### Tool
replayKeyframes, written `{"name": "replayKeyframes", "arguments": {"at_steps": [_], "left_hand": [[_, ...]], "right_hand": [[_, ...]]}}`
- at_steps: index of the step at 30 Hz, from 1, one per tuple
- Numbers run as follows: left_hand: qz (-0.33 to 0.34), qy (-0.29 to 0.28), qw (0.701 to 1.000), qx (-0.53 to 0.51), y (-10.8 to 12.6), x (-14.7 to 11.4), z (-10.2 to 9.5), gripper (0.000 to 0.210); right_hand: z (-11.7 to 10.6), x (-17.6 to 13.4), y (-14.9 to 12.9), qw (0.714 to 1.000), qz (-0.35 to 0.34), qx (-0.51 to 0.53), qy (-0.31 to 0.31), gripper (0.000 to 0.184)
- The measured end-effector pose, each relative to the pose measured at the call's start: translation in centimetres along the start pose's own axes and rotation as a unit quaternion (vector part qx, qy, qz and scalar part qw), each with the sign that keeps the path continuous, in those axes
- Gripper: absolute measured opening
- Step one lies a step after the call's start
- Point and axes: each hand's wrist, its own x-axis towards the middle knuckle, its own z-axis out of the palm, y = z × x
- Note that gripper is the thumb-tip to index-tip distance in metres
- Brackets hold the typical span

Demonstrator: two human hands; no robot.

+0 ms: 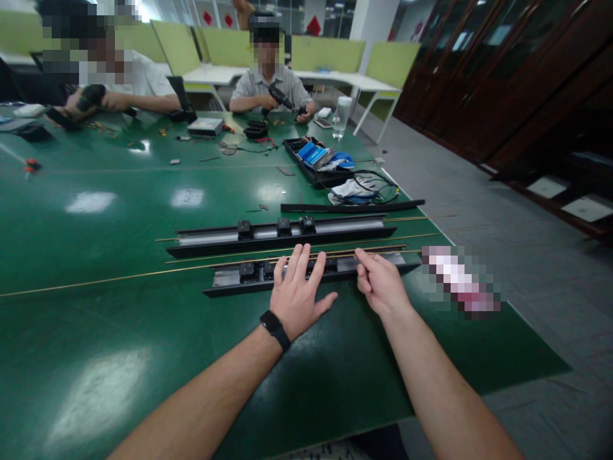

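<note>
My left hand (297,295), with a black watch (275,329) at the wrist, is spread open over the near black rail (227,279), its fingertips by the thin brass-coloured rods. Several small black blocks (248,271) sit in that rail's grey channel, some partly hidden by my fingers. Over the rail's right part, my right hand (382,283) is closed, thumb and forefinger pinched on a thin brass-coloured rod (335,253). A second black rail (211,241) lies parallel just beyond, with black blocks (284,226) in it. One long rod (96,282) runs far out to the left.
A black strip (349,206) lies behind the rails. Beyond it are gloves (357,189) and a black tray (318,179) of blue items. Two people across the green table (143,396) hold power drills (281,97). A clear bottle (341,119) stands near the right edge.
</note>
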Motion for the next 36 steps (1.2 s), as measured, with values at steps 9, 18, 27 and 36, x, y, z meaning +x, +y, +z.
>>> {"name": "replayKeyframes", "arguments": {"at_steps": [9, 18, 27, 36], "left_hand": [[0.000, 0.003, 1.000, 0.001, 0.01, -0.03, 0.00, 0.079], [-0.001, 0.002, 1.000, -0.002, -0.02, -0.02, -0.01, 0.078], [0.002, 0.006, 1.000, 0.001, -0.03, -0.01, 0.07, 0.079], [-0.003, 0.006, 1.000, 0.002, 0.06, -0.05, 0.12, 0.080]], "right_hand": [[-0.11, 0.00, -0.16, 1.000, 0.001, 0.004, -0.018, 0.032], [-0.02, 0.05, -0.01, 1.000, 0.006, 0.006, -0.002, 0.038], [-0.01, -0.10, -0.27, 1.000, -0.001, 0.001, -0.011, 0.034], [0.03, -0.05, -0.08, 1.000, 0.003, 0.006, -0.001, 0.035]]}}
